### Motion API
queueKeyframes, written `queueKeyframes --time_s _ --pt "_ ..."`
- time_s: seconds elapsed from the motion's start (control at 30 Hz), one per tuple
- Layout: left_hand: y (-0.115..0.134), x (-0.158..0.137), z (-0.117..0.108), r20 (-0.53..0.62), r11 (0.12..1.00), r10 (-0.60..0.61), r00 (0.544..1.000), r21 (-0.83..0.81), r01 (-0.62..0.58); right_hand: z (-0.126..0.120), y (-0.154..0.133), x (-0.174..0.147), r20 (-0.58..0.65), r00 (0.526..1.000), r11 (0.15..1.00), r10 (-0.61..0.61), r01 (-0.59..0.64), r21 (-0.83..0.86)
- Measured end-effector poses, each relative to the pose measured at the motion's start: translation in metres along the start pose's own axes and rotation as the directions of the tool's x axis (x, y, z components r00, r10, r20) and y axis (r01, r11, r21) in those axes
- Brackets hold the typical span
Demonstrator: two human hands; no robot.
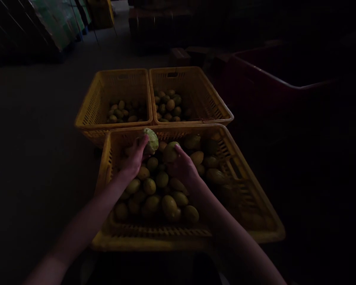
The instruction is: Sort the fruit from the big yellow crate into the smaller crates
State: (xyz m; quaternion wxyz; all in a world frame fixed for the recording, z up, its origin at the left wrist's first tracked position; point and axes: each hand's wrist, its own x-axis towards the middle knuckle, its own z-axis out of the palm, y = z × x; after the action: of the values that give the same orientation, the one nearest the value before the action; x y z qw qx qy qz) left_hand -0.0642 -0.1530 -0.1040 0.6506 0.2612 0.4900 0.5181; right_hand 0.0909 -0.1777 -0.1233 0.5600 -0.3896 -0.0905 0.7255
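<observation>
My left hand (135, 158) is closed around a pale green fruit with a bumpy, ridged skin (151, 141), held above the near yellow crate (154, 242). Just to its right, my right hand (182, 164) grips a smoother, round green fruit (171, 152), its thumb pressed on the fruit's side. The two held fruits are close together but apart. Below both hands lie many loose oval, green-to-yellow fruits (169, 206), filling the crate's left and middle. Larger green fruits (216, 176) lie at its right side. Dim light hides their exact kind.
Beyond the near crate stand two yellow crates, a left one (87, 99) and a right one (215, 99), both partly filled with similar fruits. A dark red bin (264, 71) stands at right. Cardboard boxes (179, 56) and wrapped stacks (57, 23) are farther back.
</observation>
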Motion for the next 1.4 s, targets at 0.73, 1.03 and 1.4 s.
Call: queueKeyframes --time_s 0.73,1.03,1.4 --pt "0.021 -0.009 -0.005 0.181 0.918 -0.104 0.978 -0.361 0.164 0.005 -0.014 -0.005 0.054 0.972 0.962 -0.227 0.232 -0.144" --pt "0.026 -0.009 -0.004 0.255 0.771 -0.198 0.947 -0.556 0.311 0.008 -0.014 -0.01 0.128 0.98 0.985 -0.149 0.159 -0.067" --pt "0.024 -0.014 -0.012 0.307 0.758 -0.247 0.919 -0.529 0.381 0.005 -0.007 -0.009 0.031 0.997 0.996 -0.067 0.065 0.057"
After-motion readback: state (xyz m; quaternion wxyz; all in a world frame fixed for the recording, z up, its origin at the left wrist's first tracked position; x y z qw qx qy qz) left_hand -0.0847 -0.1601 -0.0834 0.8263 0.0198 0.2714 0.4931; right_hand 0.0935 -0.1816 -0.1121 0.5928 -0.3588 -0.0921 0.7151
